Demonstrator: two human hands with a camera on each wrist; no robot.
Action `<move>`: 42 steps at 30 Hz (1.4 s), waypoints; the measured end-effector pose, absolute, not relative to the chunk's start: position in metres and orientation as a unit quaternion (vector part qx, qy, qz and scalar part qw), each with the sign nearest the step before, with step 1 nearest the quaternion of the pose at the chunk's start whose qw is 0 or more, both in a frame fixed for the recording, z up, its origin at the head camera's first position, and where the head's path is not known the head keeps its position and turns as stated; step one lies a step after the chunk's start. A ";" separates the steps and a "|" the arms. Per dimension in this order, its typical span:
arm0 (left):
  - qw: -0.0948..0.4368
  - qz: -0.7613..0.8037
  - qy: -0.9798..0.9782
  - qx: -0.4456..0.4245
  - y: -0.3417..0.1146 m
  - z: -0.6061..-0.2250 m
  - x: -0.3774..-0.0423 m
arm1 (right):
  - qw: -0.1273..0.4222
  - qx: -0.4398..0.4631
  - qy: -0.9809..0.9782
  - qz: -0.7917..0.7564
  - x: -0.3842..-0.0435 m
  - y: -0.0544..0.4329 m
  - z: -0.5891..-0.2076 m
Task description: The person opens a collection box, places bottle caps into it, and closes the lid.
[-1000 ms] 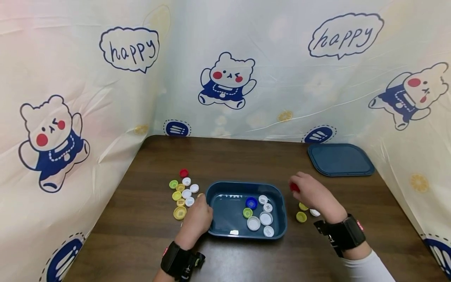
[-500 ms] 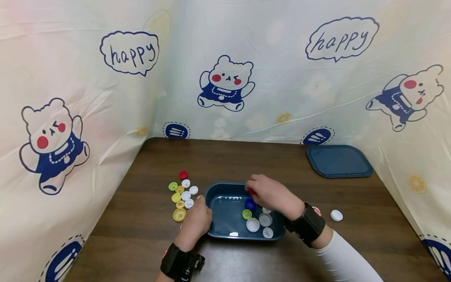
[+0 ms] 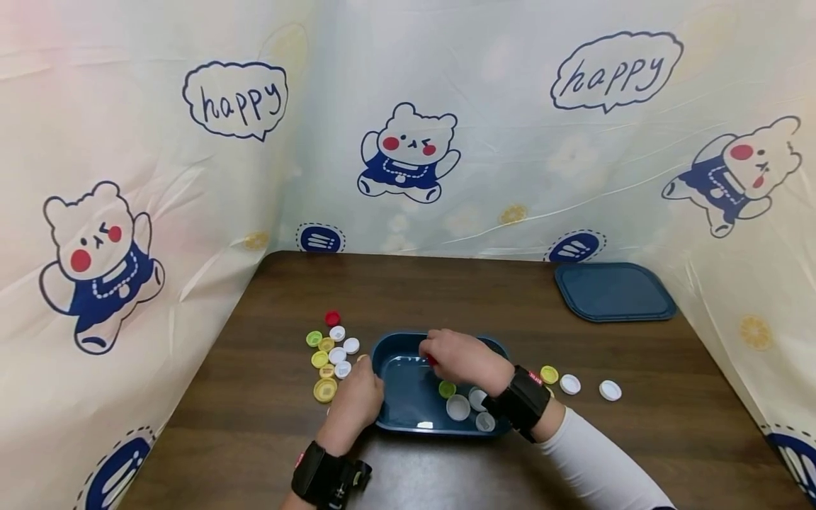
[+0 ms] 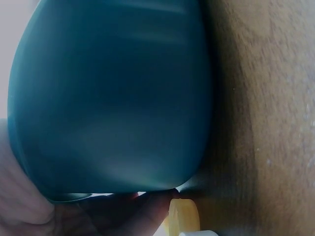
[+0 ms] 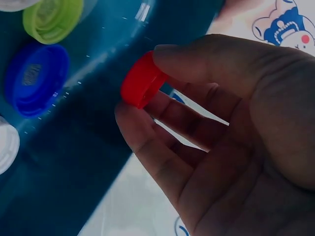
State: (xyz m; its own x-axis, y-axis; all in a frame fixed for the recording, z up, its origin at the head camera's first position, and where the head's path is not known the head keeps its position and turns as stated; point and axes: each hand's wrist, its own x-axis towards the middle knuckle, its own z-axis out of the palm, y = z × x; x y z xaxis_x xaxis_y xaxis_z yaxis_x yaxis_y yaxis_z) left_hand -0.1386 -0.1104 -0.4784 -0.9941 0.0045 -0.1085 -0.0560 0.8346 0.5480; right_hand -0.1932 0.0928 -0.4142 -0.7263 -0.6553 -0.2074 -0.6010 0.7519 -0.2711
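My right hand [image 3: 468, 360] is over the blue tray [image 3: 408, 429], pinching a red bottle cap [image 5: 142, 81] between thumb and fingertips. Below it in the right wrist view lie a blue cap [image 5: 37, 81] and a green cap [image 5: 53, 19] on the tray floor. Larger and smaller white caps [image 3: 457, 407] are in the tray's right half, partly hidden by my wrist. My left hand [image 3: 357, 397] grips the tray's left end; the left wrist view shows the thumb at the rim and fingers along the outer wall [image 4: 113, 98].
Left of the tray several yellow, white and green caps cluster, with a red cap [image 3: 332, 319] at their far end. A yellow cap [image 3: 549, 375] and white caps [image 3: 610, 390] lie to its right. A flat blue lid [image 3: 615, 292] rests at the back right.
My right hand has carried the red bottle cap leftward from the table's right side to over the tray. The left hand has stayed at the tray's left end.
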 end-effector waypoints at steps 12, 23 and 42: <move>0.050 0.284 0.957 -0.013 -0.111 -0.478 -0.138 | 0.120 -0.330 0.932 -0.094 -0.190 0.100 -0.417; 0.053 0.286 0.957 -0.014 -0.111 -0.477 -0.137 | 0.048 -0.290 0.946 -0.134 -0.183 0.138 -0.388; 0.049 0.293 0.955 -0.003 -0.113 -0.478 -0.138 | 0.105 -0.147 0.967 -0.181 -0.172 0.280 -0.420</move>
